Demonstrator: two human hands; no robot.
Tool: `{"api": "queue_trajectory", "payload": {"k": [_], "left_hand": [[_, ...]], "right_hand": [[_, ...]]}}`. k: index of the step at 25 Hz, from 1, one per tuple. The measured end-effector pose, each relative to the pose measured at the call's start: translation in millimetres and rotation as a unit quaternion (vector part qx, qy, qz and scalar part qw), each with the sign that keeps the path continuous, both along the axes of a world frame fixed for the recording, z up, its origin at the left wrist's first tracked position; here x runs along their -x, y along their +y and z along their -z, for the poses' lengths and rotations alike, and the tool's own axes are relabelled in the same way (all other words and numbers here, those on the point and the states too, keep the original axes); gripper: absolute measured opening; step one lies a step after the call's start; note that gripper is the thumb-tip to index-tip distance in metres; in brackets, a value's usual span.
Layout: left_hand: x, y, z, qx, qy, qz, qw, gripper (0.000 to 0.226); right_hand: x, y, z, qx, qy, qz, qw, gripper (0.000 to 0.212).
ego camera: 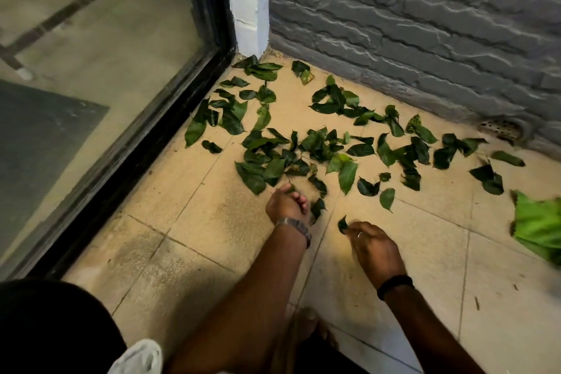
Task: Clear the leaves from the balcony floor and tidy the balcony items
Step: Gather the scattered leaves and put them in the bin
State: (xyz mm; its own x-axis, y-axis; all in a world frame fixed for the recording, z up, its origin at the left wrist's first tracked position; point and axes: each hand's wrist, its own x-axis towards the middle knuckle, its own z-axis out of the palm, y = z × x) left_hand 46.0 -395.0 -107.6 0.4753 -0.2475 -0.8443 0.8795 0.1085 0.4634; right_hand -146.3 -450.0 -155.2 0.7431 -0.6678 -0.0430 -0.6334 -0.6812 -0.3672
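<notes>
**Operator:** What is the step in hand, and how should it be done?

**Supervisor:** Hand-gathering the scattered dark green glossy leaves (318, 143) off the beige tiled balcony floor (188, 240). The left hand (287, 205), with the metal wristwatch (296, 226), is down at the near edge of the scatter, fingers curled and touching the floor; a small leaf seems to sit at its fingertips, but whether it is held cannot be told. The right hand (375, 247), with a ring and a black wristband (394, 285), pinches one small dark leaf (343, 224) between thumb and fingers.

**Operator:** Recommended technique?

**Supervisor:** Work from the near edge outward. Rake several leaves together with curled fingers before lifting; single picks are slow. Collect toward one pile, and keep leaves away from the round perforated floor drain (501, 127) at the base of the grey textured brick wall (425, 24).

**Operator:** Condition of the leaves?

**Supervisor:** Fresh, mostly flat, some curled or overlapping. They spread from the corner by the white pillar (249, 3) and the black-framed glass door (130, 143) across to the right, where a blurred bright green object (537, 222) lies. Most remain uncollected.
</notes>
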Motion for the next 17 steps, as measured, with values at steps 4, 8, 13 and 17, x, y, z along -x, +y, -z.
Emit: {"api": "queue_trajectory", "payload": {"k": [4,8,13,17], "left_hand": [[-45.7,-26.2,-30.6,0.004,-0.204,0.269,0.941,0.028],[-52.3,-33.3,-40.4,0.053,-0.164,0.293,0.940,0.033],[-29.8,-1.7,-21.1,0.070,-0.009,0.062,0.996,0.045],[-38.1,50.8,-4.5,-0.023,-0.011,-0.109,0.994,0.045]], "right_hand": [[-35.1,-13.7,-31.9,-0.079,-0.132,0.120,0.981,0.021],[-93.3,-8.3,-70.0,-0.176,-0.268,0.197,0.926,0.019],[-141.7,22.7,-73.1,-0.162,-0.212,0.030,0.963,0.027],[-129.7,34.5,-60.7,-0.238,-0.180,-0.070,0.952,0.028]]}}
